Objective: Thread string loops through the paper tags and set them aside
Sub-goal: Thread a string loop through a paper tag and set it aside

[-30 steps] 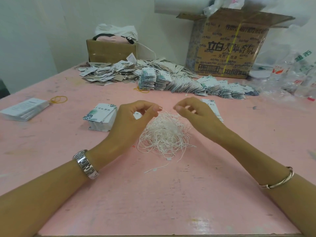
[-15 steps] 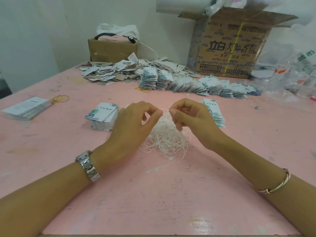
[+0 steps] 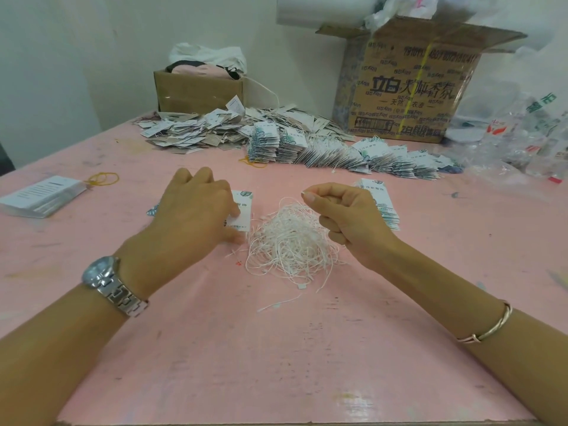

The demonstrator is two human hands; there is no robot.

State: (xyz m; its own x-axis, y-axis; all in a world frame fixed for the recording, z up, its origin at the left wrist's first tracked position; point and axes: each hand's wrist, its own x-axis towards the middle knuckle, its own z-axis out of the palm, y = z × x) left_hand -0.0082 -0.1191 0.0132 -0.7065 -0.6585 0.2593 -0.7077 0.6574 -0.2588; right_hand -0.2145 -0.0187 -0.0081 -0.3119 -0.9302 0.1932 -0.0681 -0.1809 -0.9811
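A tangled heap of white string loops (image 3: 290, 239) lies in the middle of the pink table (image 3: 276, 348). My right hand (image 3: 347, 218) hovers over its right side, fingers curled, pinching one thin string between thumb and forefinger. My left hand (image 3: 193, 210) rests on a small stack of white paper tags (image 3: 242, 210) with a green leaf print, thumb and fingers on the top tag. A second short stack of tags (image 3: 382, 204) lies behind my right hand.
Fanned rows of strung tags (image 3: 353, 155) and a loose heap of tags (image 3: 196, 130) lie further back. Two cardboard boxes (image 3: 408, 84) stand by the wall. A white card stack (image 3: 43, 195) and yellow rubber bands (image 3: 103, 179) lie left; plastic bags (image 3: 522, 142) right.
My hands were together above the string heap. My left hand has moved left and down onto the tag stack, while my right hand stays above the heap holding a string.
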